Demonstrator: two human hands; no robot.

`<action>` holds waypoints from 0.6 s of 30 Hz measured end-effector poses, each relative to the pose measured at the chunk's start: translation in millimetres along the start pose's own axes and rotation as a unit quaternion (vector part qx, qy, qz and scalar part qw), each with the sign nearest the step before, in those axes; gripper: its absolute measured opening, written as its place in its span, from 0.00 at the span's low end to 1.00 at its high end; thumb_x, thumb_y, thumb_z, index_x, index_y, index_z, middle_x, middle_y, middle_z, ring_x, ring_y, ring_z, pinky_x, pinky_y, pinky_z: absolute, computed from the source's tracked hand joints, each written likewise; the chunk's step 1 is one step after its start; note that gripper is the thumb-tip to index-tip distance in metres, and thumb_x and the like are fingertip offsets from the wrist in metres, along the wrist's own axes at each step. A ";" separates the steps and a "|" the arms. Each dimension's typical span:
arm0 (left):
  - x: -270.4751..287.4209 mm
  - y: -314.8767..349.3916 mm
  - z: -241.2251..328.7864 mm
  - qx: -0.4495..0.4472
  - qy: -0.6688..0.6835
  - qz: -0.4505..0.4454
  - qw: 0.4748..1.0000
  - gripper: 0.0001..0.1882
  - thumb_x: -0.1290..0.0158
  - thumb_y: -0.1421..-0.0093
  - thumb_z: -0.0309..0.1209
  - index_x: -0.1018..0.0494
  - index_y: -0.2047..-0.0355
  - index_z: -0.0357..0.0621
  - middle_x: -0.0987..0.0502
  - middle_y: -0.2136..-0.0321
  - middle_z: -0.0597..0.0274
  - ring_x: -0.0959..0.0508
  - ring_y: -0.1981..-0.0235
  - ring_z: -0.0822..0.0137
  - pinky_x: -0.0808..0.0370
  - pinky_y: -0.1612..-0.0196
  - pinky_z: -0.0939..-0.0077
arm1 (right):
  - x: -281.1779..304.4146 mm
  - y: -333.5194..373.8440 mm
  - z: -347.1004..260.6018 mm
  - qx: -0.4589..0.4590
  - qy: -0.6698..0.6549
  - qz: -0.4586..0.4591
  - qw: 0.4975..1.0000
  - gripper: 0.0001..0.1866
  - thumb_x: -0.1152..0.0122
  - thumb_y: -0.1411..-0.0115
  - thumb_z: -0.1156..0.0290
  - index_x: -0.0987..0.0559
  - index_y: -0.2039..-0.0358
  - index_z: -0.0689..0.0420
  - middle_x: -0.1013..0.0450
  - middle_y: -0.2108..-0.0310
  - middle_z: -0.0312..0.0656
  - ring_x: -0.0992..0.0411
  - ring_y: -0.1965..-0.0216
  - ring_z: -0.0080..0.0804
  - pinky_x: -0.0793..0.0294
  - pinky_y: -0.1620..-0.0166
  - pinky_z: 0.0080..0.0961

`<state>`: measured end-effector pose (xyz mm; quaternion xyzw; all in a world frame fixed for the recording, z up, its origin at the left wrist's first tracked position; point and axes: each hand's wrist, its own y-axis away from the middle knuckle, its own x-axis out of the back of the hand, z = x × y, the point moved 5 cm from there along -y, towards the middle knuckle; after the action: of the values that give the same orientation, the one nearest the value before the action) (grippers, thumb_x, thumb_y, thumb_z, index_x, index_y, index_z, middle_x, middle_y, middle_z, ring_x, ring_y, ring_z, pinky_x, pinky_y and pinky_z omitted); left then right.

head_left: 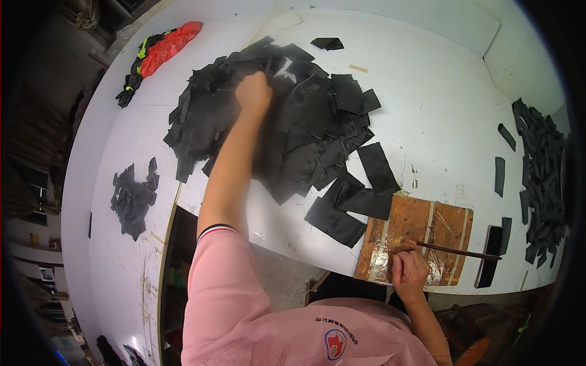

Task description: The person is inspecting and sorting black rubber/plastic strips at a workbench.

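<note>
A wide heap of flat black fabric pieces (311, 110) covers the middle of the white table. My left hand (253, 93) reaches over its far part, fingers curled and slightly smeared by motion. It appears closed on a black fabric piece, which can hardly be told from the heap. My right hand (409, 272) is closed at the near edge of a worn brown board (400, 222); anything between its fingers is hidden. Beside it a thin dark rod (458, 250) lies across the board's right part and over a black phone-like slab (488, 268).
Many narrow dark strips (543, 177) are heaped along the right edge. A small black pile (133, 198) lies at left. A red plastic bag (171, 47) with black and yellow-green material sits far left. A tan strip (358, 68) lies beyond the heap. The table's near edge has a recess.
</note>
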<state>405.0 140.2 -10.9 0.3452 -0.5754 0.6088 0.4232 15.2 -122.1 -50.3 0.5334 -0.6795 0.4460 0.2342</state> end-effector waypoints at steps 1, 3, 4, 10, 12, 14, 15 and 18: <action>10.7 -3.8 -1.6 0.033 0.037 0.040 0.998 0.09 0.50 0.53 0.29 0.25 0.72 0.42 0.25 0.73 0.46 0.25 0.68 0.48 0.28 0.64 0.59 | 0.1 -0.4 0.1 0.000 0.002 0.000 1.000 0.04 0.44 0.53 0.78 0.30 0.77 0.60 0.36 0.81 0.43 0.35 0.80 0.41 0.36 0.78 0.32; 26.7 -11.4 -9.7 0.069 0.146 0.112 0.981 0.13 0.48 0.53 0.32 0.25 0.66 0.41 0.25 0.71 0.47 0.26 0.65 0.48 0.30 0.61 0.60 | 1.4 0.4 1.5 -0.004 0.003 0.002 1.000 0.04 0.44 0.53 0.78 0.30 0.77 0.60 0.36 0.81 0.43 0.35 0.80 0.41 0.36 0.78 0.32; 32.8 -15.3 -24.7 0.065 0.192 0.181 0.962 0.14 0.45 0.54 0.31 0.26 0.66 0.39 0.24 0.72 0.48 0.24 0.67 0.53 0.30 0.61 0.64 | 1.2 0.8 0.1 -0.003 0.001 0.003 1.000 0.04 0.44 0.53 0.78 0.30 0.77 0.60 0.36 0.81 0.43 0.35 0.80 0.41 0.36 0.77 0.32; 59.8 -8.2 -82.9 0.177 0.564 0.220 0.776 0.04 0.49 0.50 0.21 0.34 0.79 0.38 0.31 0.82 0.64 0.34 0.83 0.73 0.34 0.80 0.78 | -0.9 -1.0 -0.4 0.001 -0.015 0.006 1.000 0.04 0.44 0.53 0.78 0.30 0.78 0.60 0.36 0.81 0.44 0.35 0.80 0.42 0.36 0.78 0.34; 94.4 32.7 -42.2 0.205 0.701 0.173 0.661 0.04 0.50 0.49 0.21 0.35 0.78 0.39 0.31 0.80 0.65 0.36 0.81 0.75 0.37 0.82 0.81 | -1.3 1.0 7.0 -0.015 -0.016 0.003 1.000 0.04 0.44 0.53 0.78 0.30 0.78 0.60 0.37 0.81 0.44 0.36 0.80 0.42 0.37 0.78 0.33; 115.7 72.0 -66.8 0.160 0.616 0.145 0.757 0.02 0.52 0.48 0.21 0.33 0.76 0.35 0.29 0.79 0.62 0.33 0.79 0.74 0.36 0.80 0.79 | 1.5 -0.1 3.0 -0.001 -0.013 0.018 1.000 0.04 0.44 0.53 0.78 0.30 0.78 0.61 0.37 0.81 0.44 0.36 0.80 0.42 0.37 0.78 0.33; 127.3 95.5 -79.0 0.104 0.486 0.162 0.852 0.02 0.52 0.48 0.21 0.32 0.75 0.33 0.29 0.79 0.60 0.32 0.79 0.74 0.34 0.78 0.77 | 0.3 -1.4 2.7 -0.006 -0.017 0.010 1.000 0.04 0.44 0.52 0.78 0.30 0.77 0.61 0.37 0.81 0.44 0.36 0.80 0.41 0.37 0.78 0.33; 146.3 181.8 -80.9 0.048 0.252 0.179 0.950 0.06 0.54 0.48 0.21 0.30 0.70 0.31 0.29 0.79 0.52 0.30 0.79 0.70 0.32 0.73 0.73 | -0.2 -2.1 1.2 -0.007 -0.004 0.008 1.000 0.04 0.44 0.52 0.78 0.30 0.77 0.61 0.37 0.82 0.44 0.36 0.80 0.41 0.37 0.78 0.33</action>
<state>185.4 241.5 39.6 0.0922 -0.4723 0.7686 0.4216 17.5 -123.1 -50.3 0.5278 -0.6879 0.4413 0.2314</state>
